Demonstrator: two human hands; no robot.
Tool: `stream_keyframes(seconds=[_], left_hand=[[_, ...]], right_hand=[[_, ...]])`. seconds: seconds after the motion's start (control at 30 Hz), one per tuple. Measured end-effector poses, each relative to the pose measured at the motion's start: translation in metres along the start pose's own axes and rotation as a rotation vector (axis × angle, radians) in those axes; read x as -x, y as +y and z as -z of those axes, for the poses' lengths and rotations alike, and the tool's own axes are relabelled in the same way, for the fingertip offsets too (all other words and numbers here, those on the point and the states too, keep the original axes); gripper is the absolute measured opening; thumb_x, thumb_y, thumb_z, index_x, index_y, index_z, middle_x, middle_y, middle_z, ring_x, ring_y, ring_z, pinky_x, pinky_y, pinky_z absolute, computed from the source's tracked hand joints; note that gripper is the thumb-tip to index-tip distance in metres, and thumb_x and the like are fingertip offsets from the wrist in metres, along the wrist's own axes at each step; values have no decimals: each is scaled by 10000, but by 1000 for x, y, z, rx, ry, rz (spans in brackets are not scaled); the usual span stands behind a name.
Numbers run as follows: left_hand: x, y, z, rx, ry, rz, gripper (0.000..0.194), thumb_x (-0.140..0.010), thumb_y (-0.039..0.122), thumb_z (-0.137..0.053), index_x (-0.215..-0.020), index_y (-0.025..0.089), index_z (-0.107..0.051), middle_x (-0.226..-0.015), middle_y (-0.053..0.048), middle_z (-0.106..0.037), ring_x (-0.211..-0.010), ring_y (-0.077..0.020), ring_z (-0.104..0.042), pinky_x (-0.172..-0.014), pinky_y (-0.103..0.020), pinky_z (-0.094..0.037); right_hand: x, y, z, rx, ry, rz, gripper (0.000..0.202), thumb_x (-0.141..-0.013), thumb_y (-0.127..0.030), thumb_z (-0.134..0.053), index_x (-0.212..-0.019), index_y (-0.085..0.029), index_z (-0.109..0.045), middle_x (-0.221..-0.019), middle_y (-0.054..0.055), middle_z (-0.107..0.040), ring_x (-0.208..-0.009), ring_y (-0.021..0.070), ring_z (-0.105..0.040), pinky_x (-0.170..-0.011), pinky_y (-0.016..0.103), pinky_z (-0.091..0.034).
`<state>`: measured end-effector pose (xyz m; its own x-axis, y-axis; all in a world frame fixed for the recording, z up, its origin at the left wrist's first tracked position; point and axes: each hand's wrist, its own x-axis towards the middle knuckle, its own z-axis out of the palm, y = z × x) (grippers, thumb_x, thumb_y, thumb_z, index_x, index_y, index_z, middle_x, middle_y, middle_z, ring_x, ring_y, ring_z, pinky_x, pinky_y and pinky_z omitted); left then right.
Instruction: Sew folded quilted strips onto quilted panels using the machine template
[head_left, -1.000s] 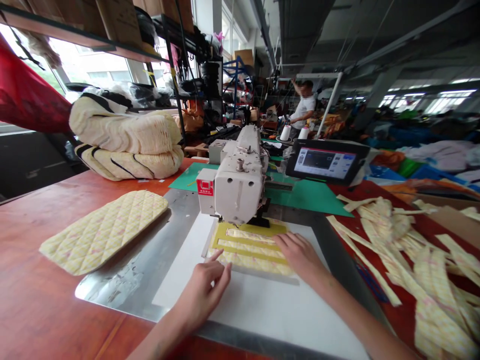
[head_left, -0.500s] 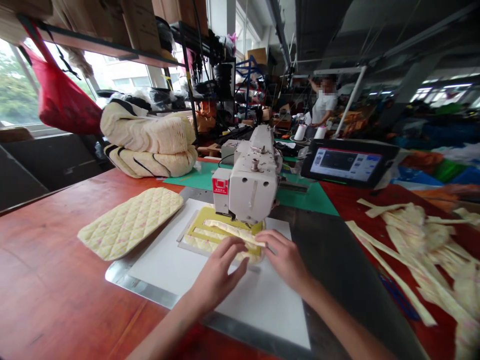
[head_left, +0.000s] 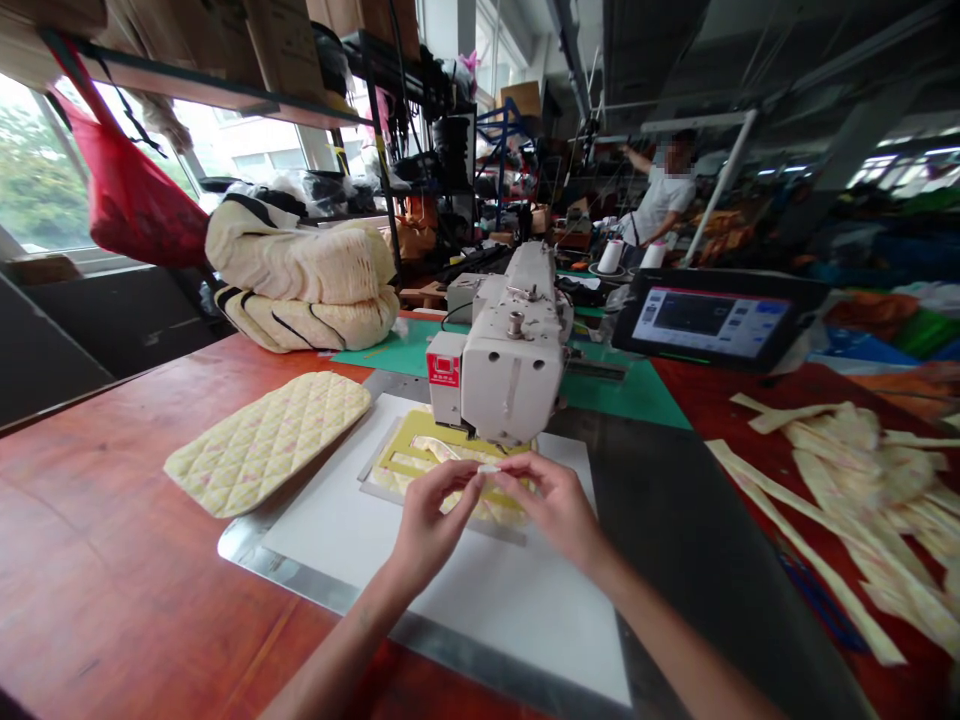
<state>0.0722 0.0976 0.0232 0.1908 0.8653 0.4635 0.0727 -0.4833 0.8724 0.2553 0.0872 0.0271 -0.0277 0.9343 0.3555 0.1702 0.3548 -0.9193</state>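
Both hands are closed in a pinch close together above the template. My left hand (head_left: 435, 510) and my right hand (head_left: 559, 505) grip one end of a pale yellow fabric strip (head_left: 433, 446), with a small bit of it showing between the fingertips. The strip's other part lies over a slot of the olive-yellow template (head_left: 405, 428). Beneath the template, pale quilted fabric (head_left: 390, 480) shows; my fingers hide part of it. Just behind stands the white sewing machine head (head_left: 514, 375). A white sheet (head_left: 517, 610) lies below everything.
On the left lies an oval quilted piece (head_left: 266, 440), with a stack of quilted pieces (head_left: 304, 270) behind it. Loose fabric strips (head_left: 847, 480) and blue scissors (head_left: 821, 600) lie to the right. A control screen (head_left: 712, 315) stands behind them; a person (head_left: 664, 200) is farther back.
My left hand has moved up to meet the right and now pinches the strip's end too. That end is lifted and bunched between both hands' fingertips. The view has shifted slightly.
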Motion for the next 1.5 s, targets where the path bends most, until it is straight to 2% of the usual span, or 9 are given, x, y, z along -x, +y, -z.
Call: stream_keyframes(seconds=[0.23,0.4,0.5,0.67,0.83,0.97,1.2,1.33,1.5], left_hand=[[1,-4,-2,128,-3,101,256,-920,417,-716,-983,169,-715,-853,-55,-746,-789,-171,-721,-767,-273,-620],[1,-4,-1,123,-17,91,318,-907,479,-713,-886,163,-685,-813,-54,-713,-753,-167,-698,-727,-269,-608],[2,-4,0,112,-25,85,316,-906,474,-711,-877,160,-689,-815,-58,-719,-752,-169,-702,-729,-268,-604],[1,-1,1,95,-39,74,231,-907,385,-711,-859,159,-706,-830,-68,-743,-783,-176,-721,-758,-265,-607],[1,0,0,97,-37,64,168,-902,322,-724,-865,161,-694,-838,-57,-736,-776,-161,-713,-770,-262,-608],[3,-2,-2,107,-14,35,141,-910,297,-717,-897,166,-665,-851,-43,-716,-783,-151,-711,-772,-259,-613],[5,-2,-2,16,-28,-41,27,-927,191,-659,-915,184,-636,-849,-23,-705,-789,-136,-698,-759,-230,-584],[6,-4,-2,1,-6,-42,22,-935,193,-650,-931,190,-628,-833,-8,-688,-764,-126,-680,-743,-225,-579],[9,-6,-4,5,12,-4,73,-936,221,-664,-998,194,-638,-867,-7,-703,-796,-128,-691,-777,-232,-583]], right_hand=[[0,6,-1,-85,-48,-24,171,-880,-373,-743,-955,-220,-753,-935,44,-765,-857,190,-709,-821,311,-578],[2,6,-6,-192,-48,-97,164,-837,-368,-748,-888,-214,-724,-868,29,-743,-819,183,-697,-778,302,-577],[2,5,-7,-195,-32,-84,158,-836,-371,-735,-855,-216,-716,-847,28,-735,-817,186,-692,-775,302,-572],[4,5,-10,-139,12,20,158,-873,-377,-719,-827,-226,-706,-828,29,-707,-811,188,-678,-766,303,-564],[6,6,-11,-111,40,114,88,-895,-305,-714,-845,-235,-729,-845,26,-701,-832,184,-675,-772,290,-553],[7,3,-8,-95,37,94,86,-899,-281,-700,-851,-232,-751,-878,36,-729,-875,195,-692,-801,297,-553],[6,4,-2,-89,-39,-81,225,-903,-422,-713,-935,-200,-737,-886,44,-758,-835,202,-712,-781,308,-565],[6,9,-1,31,-115,-68,204,-922,-406,-706,-937,-204,-730,-881,28,-753,-831,192,-703,-776,291,-546],[9,5,-2,181,-101,27,145,-972,-339,-642,-937,-211,-700,-899,23,-740,-837,180,-685,-790,280,-522]])
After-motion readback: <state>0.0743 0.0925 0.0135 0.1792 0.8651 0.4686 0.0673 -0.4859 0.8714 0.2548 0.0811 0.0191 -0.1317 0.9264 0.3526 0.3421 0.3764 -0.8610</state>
